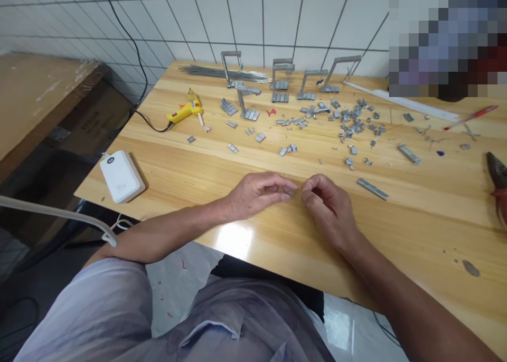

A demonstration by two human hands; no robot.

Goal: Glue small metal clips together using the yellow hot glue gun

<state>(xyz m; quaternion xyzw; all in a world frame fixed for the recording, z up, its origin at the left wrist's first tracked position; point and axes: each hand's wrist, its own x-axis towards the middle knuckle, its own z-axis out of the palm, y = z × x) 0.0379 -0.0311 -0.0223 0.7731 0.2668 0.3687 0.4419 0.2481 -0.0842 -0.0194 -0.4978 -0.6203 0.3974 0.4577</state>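
Observation:
My left hand (253, 196) is over the front of the table, its thumb and fingers closed on a small grey piece (289, 192) that is mostly hidden between them. Just to the right, my right hand (330, 206) has thumb and forefinger pinched together; whatever they may hold is too small to make out. The two sets of fingertips almost meet. A flat grey strip (372, 189) lies to the right of my right hand. Beyond both hands, several small grey pieces (354, 124) are scattered, with a few nearer ones (288, 150) in a small group.
Several grey L-shaped stands (247, 102) rise at the back. A yellow glue gun (185, 111) and a white power bank (122, 176) lie on the left. Thin grey rods (222, 73) rest along the wall. Pliers (497, 174) and a red pen (471, 117) are on the right.

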